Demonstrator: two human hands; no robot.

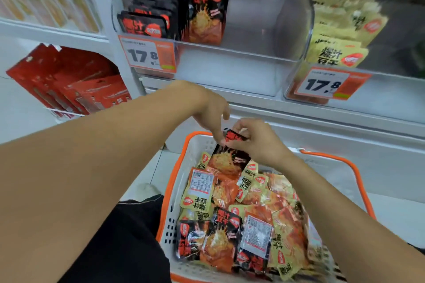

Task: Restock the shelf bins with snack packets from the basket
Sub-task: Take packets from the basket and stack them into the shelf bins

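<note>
A white basket with an orange rim [177, 181] sits low in front of me, filled with several black and yellow snack packets [250, 220]. Both hands are over its far end. My right hand [257, 142] and my left hand [212, 112] pinch the top edge of one black packet [230, 158], which hangs upright above the pile. On the shelf above, a clear bin [243, 37] holds a row of black packets [158, 14] along its left side, its right part bare. To the right a second clear bin [296, 71] holds yellow packets [340, 37].
Orange price tags reading 17.8 hang on the left bin front [147, 55] and the right bin front [328, 85]. Red boxes [69, 82] lie on a lower rack at the left. A white shelf ledge [322, 122] runs just behind the basket.
</note>
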